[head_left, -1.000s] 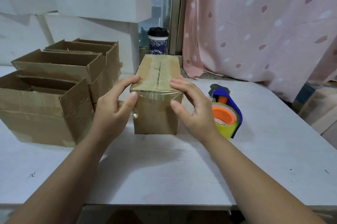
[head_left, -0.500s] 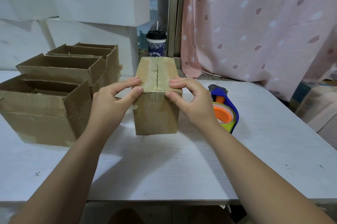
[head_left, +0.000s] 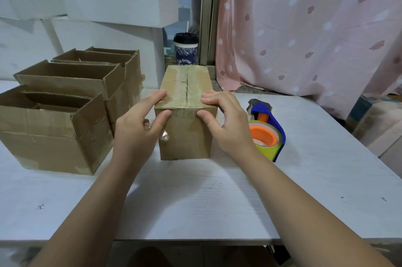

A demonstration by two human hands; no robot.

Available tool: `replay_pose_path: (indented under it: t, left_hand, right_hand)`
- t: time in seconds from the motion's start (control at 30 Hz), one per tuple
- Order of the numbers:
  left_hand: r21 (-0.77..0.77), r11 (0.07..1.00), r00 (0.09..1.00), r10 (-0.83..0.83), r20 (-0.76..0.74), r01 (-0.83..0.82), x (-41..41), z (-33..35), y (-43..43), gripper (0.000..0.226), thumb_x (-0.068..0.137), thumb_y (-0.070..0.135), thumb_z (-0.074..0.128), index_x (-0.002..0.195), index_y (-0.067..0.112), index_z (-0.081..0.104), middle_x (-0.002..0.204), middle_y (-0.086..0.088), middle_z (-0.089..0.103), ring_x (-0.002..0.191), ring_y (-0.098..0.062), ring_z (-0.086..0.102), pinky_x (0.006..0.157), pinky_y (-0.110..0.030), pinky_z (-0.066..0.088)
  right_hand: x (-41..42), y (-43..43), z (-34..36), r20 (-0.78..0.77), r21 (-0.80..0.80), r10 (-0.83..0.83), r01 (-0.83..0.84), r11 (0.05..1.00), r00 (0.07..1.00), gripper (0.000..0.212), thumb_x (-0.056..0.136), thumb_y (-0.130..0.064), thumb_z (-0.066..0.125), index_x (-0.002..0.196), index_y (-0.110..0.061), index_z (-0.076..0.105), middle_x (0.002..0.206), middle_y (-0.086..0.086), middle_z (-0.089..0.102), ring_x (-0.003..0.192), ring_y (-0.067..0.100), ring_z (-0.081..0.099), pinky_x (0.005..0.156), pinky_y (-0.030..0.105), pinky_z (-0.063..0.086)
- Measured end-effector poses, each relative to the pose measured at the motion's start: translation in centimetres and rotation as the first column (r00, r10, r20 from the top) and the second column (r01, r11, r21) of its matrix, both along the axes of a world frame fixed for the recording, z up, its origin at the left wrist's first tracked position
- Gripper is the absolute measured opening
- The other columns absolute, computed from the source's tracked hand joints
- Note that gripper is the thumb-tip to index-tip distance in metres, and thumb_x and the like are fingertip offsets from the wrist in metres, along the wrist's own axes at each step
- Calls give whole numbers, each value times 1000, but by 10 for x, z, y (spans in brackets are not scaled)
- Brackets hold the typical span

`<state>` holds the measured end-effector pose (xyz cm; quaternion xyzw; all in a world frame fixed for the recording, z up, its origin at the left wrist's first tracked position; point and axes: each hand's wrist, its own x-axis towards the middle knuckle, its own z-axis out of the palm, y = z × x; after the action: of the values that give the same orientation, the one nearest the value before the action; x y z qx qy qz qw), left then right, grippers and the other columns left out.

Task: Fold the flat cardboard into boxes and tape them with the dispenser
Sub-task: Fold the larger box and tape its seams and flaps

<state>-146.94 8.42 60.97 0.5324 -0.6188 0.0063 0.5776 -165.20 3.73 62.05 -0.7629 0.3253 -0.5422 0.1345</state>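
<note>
- The closed box (head_left: 186, 136) is plain brown corrugated cardboard, a tall narrow block standing on the white, faintly grained table (head_left: 195, 201), in the middle and in front of the person.
- Glossy clear tape (head_left: 187, 86) runs along its top seam and folds over the near edge; a crinkled bit sticks out at the lower left side.
- The left hand (head_left: 139, 127) pinches the near left top corner, its fingers curled onto the top and its thumb pressed to the front face.
- The right hand (head_left: 226, 123) grips the near right corner in the same way.
- The tape dispenser (head_left: 266, 136), with a blue frame, an orange hub and a yellow-green roll, lies just to the right of the box.
- Open-topped cardboard boxes (head_left: 54, 136) stand in a row to the left, with rough fluted edges.
</note>
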Motion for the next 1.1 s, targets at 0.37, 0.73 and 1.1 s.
replay_pose_path:
  t: [0.37, 0.73, 1.1]
  left_hand:
    - [-7, 983, 982, 181, 61, -181, -21, 8, 7, 62, 76, 51, 61, 124, 12, 61, 120, 0, 65, 99, -20, 65, 80, -37, 54]
    - [-131, 990, 999, 45, 10, -43, -13, -4, 3, 65, 89, 21, 61, 142, 35, 27, 122, 17, 55, 50, -6, 48, 57, -15, 43]
    - [-125, 991, 991, 68, 111, -54, -12, -2, 2, 27, 91, 18, 56, 114, 10, 67, 122, 7, 56, 107, -16, 59, 79, -43, 55]
  right_hand:
    - [16, 4, 0, -13, 49, -38, 39, 998, 999, 30, 80, -26, 70, 108, -15, 72, 102, 4, 47, 111, 21, 46, 99, 6, 24]
    - [15, 3, 1, 42, 39, -7, 6, 999, 999, 21, 88, -16, 62, 105, -12, 74, 97, 3, 48, 109, 27, 52, 99, 14, 32]
    - [14, 6, 2, 48, 77, 16, -19, 997, 999, 21, 88, -18, 61, 105, -14, 74, 101, 3, 47, 114, 24, 50, 103, 26, 36]
